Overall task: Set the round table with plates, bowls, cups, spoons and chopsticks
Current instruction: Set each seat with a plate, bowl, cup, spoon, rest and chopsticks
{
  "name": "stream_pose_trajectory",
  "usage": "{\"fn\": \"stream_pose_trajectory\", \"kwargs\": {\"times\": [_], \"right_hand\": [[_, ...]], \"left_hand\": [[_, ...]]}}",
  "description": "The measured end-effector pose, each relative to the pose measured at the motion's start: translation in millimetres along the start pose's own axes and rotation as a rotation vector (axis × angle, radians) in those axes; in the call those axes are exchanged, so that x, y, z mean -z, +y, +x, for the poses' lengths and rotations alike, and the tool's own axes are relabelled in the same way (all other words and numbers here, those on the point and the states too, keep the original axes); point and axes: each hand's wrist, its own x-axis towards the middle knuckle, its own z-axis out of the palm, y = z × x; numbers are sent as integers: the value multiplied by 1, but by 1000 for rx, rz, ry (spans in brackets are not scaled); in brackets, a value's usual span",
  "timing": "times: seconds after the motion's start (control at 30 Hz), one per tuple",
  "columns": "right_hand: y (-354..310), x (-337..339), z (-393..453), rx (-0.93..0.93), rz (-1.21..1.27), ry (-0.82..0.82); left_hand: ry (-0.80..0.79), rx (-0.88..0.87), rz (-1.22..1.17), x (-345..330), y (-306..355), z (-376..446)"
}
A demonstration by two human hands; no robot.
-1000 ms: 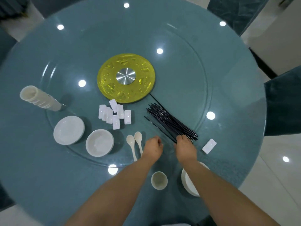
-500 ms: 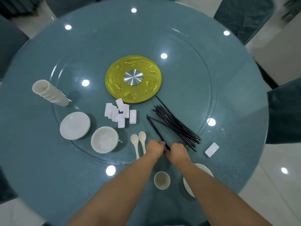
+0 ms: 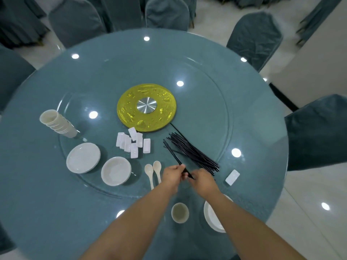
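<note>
Nearest, a cup [image 3: 179,212] and a plate [image 3: 212,217] sit on the table's [image 3: 56,212] near edge, below the hands. Just beyond the cup, the left hand [image 3: 171,175] and right hand [image 3: 203,180] both pinch the near end of a black chopstick pair [image 3: 173,153] drawn from the pile [image 3: 195,154]. Its far tips lie close against the pile; pulling could drag others along or send them rolling. Beyond the pile lies the yellow hub [image 3: 146,107]. No readable writing.
</note>
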Motion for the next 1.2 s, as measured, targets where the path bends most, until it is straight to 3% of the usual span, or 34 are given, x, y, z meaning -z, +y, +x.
{"fn": "stream_pose_trajectory", "kwargs": {"times": [0.33,0.57,0.7,0.9,1.2], "right_hand": [[29,34,-12,-45,-23,80],[68,51,-22,-30,-115,167],[91,56,-27,-78,-192,167],[126,66,-31,-190,-72,201],[206,51,-57,-293,-136,86]], "left_hand": [[-156,-43,-72,-43,3,-20],[-143,-45,21,-97,-13,-23],[-82,-59,260,-130,-27,-27],[-179,-72,471,-154,-37,-29],[-20,-479,985,-120,-25,-9]]}}
